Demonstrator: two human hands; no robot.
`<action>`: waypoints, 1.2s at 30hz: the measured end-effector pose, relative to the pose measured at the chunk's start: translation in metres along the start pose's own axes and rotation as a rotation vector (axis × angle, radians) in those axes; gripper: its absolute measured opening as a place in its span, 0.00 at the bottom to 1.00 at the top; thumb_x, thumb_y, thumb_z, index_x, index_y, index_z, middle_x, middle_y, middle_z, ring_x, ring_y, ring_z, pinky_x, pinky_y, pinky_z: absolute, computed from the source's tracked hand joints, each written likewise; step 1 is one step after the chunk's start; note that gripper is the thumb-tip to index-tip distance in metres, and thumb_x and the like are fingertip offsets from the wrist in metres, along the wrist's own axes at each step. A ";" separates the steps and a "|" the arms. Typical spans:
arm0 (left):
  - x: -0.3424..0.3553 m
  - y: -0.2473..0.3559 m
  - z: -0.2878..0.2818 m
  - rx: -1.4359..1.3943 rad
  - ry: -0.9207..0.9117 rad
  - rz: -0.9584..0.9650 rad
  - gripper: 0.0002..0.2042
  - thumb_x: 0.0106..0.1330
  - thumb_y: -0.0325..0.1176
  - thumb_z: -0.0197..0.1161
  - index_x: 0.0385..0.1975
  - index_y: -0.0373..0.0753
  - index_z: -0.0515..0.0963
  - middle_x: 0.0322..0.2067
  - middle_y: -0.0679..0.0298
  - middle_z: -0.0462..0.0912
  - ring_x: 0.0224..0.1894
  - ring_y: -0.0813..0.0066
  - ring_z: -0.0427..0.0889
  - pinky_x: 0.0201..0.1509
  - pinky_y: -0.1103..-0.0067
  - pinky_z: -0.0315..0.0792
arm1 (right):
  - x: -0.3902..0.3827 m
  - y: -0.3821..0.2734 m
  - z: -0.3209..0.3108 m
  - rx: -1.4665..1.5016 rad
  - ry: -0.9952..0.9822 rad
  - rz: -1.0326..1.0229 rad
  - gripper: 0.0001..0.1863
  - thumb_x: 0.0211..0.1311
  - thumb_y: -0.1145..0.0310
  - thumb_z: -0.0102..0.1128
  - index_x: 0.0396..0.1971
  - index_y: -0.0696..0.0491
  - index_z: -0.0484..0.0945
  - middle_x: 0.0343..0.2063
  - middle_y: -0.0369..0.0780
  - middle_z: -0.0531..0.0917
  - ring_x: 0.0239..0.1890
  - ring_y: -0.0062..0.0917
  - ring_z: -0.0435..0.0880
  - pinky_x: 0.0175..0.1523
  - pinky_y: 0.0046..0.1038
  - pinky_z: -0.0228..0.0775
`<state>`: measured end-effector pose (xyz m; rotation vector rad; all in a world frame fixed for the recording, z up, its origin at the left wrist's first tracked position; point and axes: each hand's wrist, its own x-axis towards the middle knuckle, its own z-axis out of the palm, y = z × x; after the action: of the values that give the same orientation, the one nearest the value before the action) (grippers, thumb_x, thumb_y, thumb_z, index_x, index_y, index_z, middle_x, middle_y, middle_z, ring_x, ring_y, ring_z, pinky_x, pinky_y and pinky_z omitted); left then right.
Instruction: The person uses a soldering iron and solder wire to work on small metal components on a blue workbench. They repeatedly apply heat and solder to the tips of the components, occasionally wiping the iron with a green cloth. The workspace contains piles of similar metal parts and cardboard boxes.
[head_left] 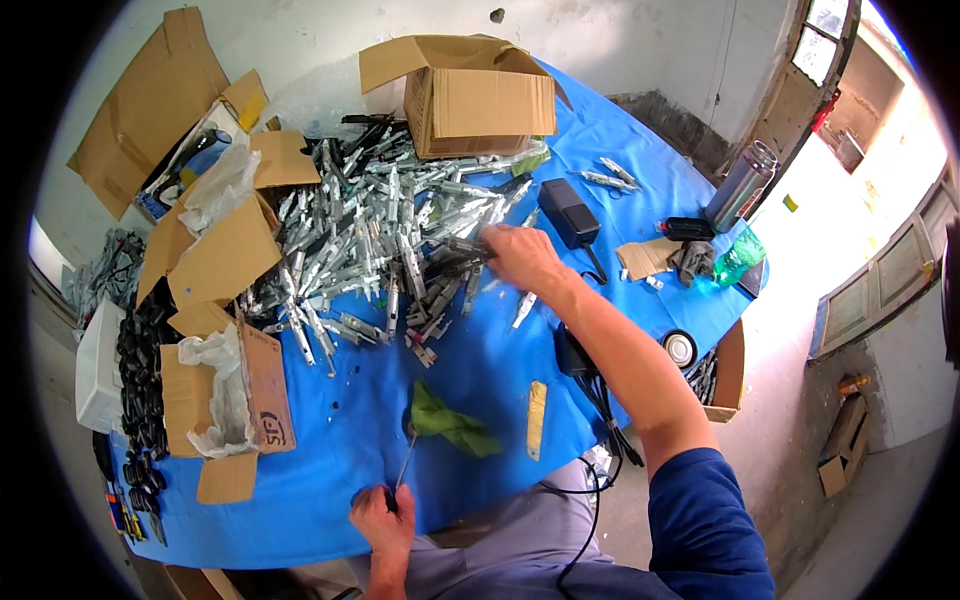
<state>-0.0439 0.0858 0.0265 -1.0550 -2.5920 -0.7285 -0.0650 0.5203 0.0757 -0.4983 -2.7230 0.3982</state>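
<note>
My left hand [381,521], at the table's front edge, is closed round the dark handle of a screwdriver [404,465]. The thin metal shaft points away from me, its tip beside a crumpled green cloth [448,420]. My right hand [524,258] reaches across to the right side of a large pile of slim silvery metal parts [365,235]. Its fingers are curled together over greyish parts at the pile's edge; what lies between the fingertips is partly hidden and blurred. A single metal part [523,310] lies just below that hand.
Blue cloth [440,500] covers the table. Open cardboard boxes stand behind the pile [490,105] and at left [270,385], beside stacked black parts [142,375]. A black power adapter [568,212], a can [742,187] and a yellowish strip [536,420] are at right. Black cables [605,410] hang over the front edge.
</note>
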 end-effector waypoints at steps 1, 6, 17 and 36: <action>0.000 0.000 0.000 0.005 -0.001 -0.003 0.19 0.62 0.43 0.59 0.15 0.35 0.68 0.13 0.55 0.68 0.18 0.50 0.70 0.21 0.64 0.63 | 0.000 0.003 -0.002 0.031 0.012 -0.016 0.12 0.52 0.63 0.63 0.34 0.54 0.77 0.32 0.45 0.82 0.38 0.42 0.82 0.42 0.41 0.74; -0.001 0.001 0.004 -0.030 0.007 -0.042 0.20 0.60 0.41 0.59 0.13 0.35 0.63 0.15 0.51 0.66 0.20 0.47 0.68 0.23 0.61 0.59 | 0.033 0.040 -0.010 -0.045 0.430 0.032 0.05 0.51 0.74 0.52 0.23 0.55 0.77 0.25 0.49 0.81 0.29 0.46 0.81 0.36 0.44 0.73; 0.011 0.011 -0.006 -0.072 -0.026 -0.039 0.16 0.58 0.38 0.57 0.14 0.34 0.65 0.15 0.51 0.67 0.19 0.48 0.68 0.22 0.62 0.58 | 0.118 0.105 0.011 -0.280 0.033 0.174 0.13 0.53 0.72 0.53 0.37 0.45 0.83 0.38 0.45 0.84 0.45 0.38 0.81 0.49 0.39 0.71; -0.004 -0.009 0.004 -0.239 0.065 -0.159 0.15 0.59 0.34 0.55 0.13 0.34 0.65 0.12 0.54 0.64 0.15 0.54 0.65 0.20 0.65 0.54 | 0.081 0.093 -0.026 -0.655 0.343 -0.024 0.06 0.54 0.75 0.51 0.30 0.51 0.77 0.31 0.40 0.81 0.40 0.34 0.78 0.45 0.35 0.66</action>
<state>-0.0473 0.0803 0.0181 -0.8749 -2.6019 -1.1150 -0.0992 0.6405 0.0906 -0.6236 -2.4636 -0.5605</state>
